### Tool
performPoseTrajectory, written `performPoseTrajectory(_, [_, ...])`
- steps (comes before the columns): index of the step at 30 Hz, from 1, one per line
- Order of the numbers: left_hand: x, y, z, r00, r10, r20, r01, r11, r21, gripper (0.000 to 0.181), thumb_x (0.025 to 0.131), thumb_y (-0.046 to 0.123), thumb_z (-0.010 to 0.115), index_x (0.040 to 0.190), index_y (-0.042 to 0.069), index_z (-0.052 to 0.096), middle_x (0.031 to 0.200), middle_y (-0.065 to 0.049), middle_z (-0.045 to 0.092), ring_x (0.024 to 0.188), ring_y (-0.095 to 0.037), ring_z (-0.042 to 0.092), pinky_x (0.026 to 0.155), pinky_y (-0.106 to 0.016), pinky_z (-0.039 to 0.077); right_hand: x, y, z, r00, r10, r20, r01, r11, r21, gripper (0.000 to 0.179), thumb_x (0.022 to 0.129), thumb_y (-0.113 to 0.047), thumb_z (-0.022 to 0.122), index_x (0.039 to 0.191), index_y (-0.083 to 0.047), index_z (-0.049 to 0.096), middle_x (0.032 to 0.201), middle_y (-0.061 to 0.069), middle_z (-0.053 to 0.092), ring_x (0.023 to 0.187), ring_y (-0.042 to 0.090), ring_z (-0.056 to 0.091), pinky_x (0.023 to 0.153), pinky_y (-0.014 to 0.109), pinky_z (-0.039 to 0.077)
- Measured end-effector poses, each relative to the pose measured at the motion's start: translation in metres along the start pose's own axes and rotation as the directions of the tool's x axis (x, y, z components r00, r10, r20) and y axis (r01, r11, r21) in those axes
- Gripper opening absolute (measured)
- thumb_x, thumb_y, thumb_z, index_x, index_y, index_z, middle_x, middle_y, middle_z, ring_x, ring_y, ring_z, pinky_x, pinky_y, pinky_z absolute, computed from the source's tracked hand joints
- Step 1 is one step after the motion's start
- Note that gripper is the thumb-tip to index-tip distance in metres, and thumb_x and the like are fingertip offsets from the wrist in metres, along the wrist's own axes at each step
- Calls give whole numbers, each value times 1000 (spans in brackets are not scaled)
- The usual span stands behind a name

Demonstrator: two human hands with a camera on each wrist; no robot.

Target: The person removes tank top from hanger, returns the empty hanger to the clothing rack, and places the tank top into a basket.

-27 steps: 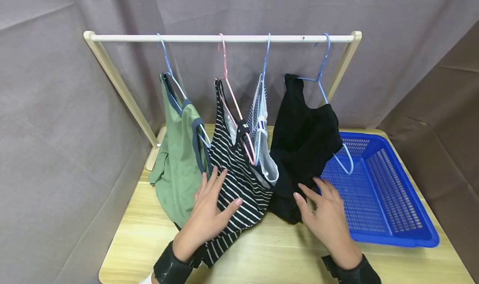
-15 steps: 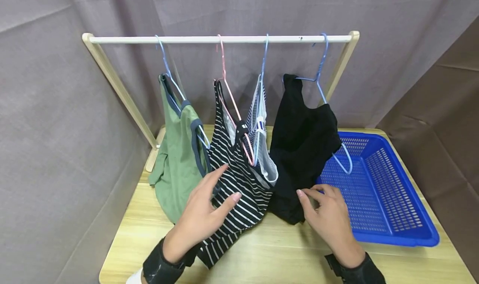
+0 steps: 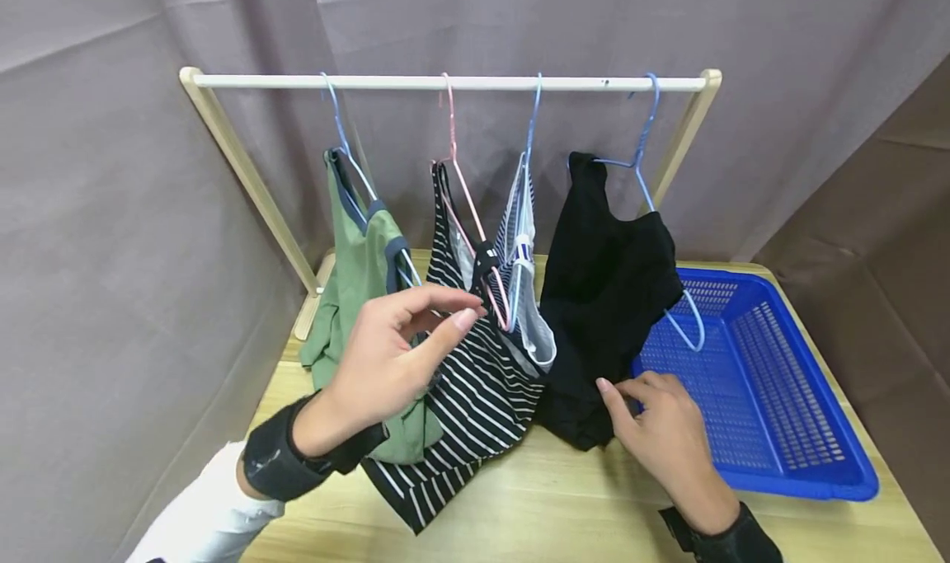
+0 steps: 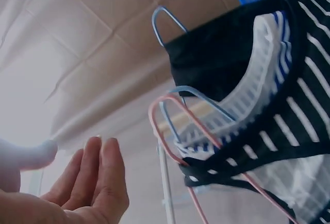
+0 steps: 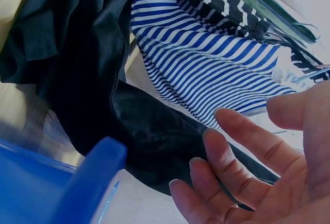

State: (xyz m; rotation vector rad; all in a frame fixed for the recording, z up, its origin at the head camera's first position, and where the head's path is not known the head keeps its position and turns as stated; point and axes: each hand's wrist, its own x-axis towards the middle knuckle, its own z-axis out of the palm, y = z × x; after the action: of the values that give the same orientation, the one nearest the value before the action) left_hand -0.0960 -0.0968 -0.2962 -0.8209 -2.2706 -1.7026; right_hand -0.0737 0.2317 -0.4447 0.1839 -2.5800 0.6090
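My left hand (image 3: 393,353) is raised before the black-and-white striped top (image 3: 482,386), thumb and fingertips near the lower end of its pink hanger (image 3: 469,196). In the left wrist view a gap shows between thumb and fingers, with nothing in it. My right hand (image 3: 664,427), fingers loosely bent, is beside the lower part of the black top (image 3: 601,274). From the right wrist view, its palm is bare and the fingertips overlap the black cloth. Between these tops hangs a blue-and-white striped top (image 5: 211,59). A green top (image 3: 345,299) with dark blue trim hangs leftmost.
All the tops hang from the white rail (image 3: 386,82) of a wooden-ended rack. A blue plastic basket (image 3: 831,415) stands on the wooden table (image 3: 534,505) at the right, partly behind the black top. Grey cloth (image 3: 134,258) encloses the back and left.
My left hand has lifted away from the green and striped tops, its fingers and thumb drawing closer together. My right hand's fingers have bent, moving slightly down from the black top.
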Motion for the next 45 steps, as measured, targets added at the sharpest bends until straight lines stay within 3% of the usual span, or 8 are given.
performPoseTrajectory(5, [34,17,-2,994,-49,98,54,998,-45,22,105,6,64,123,1,75,118,-12,80,106,-23,77,92,-27,66,-3,0,3,1000,-6,14,6,1000,-5,25,93,-29,80,84,-6,81,81,8,73,83,30,65,66,50,51])
performPoseTrajectory(10, [76,24,15,971,-167,172,191,972,-133,21,106,6,64,124,-1,74,119,-16,79,106,-25,79,94,-30,66,-5,0,4,999,-38,0,38,999,-7,22,91,-26,82,82,-6,81,78,5,72,79,25,62,63,44,49])
performPoseTrajectory(15, [110,25,37,925,-289,248,340,920,-194,21,106,5,64,124,-3,73,119,-17,78,105,-22,78,95,-28,65,-6,-2,5,999,-50,-8,50,999,-8,21,91,-26,83,81,-7,81,78,4,72,79,25,62,63,44,49])
performPoseTrajectory(19, [131,21,48,870,-360,336,421,898,-130,26,107,11,64,130,0,70,128,-13,75,114,-20,77,109,-30,59,-6,-1,7,999,-45,-16,45,999,-1,21,91,-25,83,82,-6,81,79,5,73,79,25,62,63,44,48])
performPoseTrajectory(22, [144,18,54,827,-391,404,452,889,-65,32,107,16,65,136,2,68,136,-9,70,124,-18,73,118,-29,53,-6,1,8,998,-58,-29,58,998,-5,21,90,-25,83,83,-5,81,80,7,73,81,27,63,62,46,50])
performPoseTrajectory(27, [166,14,62,781,-396,482,486,871,-73,36,108,17,64,139,0,67,141,-7,66,137,-22,64,114,-24,55,-6,6,9,992,-108,-73,106,994,-30,21,88,-24,83,83,-3,81,79,9,72,83,32,66,60,52,53])
performPoseTrajectory(37, [209,21,98,711,-498,496,581,814,-16,49,107,19,66,151,0,53,150,-7,64,134,-17,66,107,-22,58,-4,13,3,979,-156,-128,158,987,1,16,86,-19,84,82,-4,81,78,8,72,80,28,64,61,47,51])
performPoseTrajectory(45, [231,20,132,707,-575,413,661,745,-94,45,107,8,61,150,2,50,123,-5,65,99,-13,67,97,-23,63,-10,20,3,966,-193,-170,201,979,31,16,85,-17,82,78,-2,80,78,6,72,84,25,62,70,39,48])
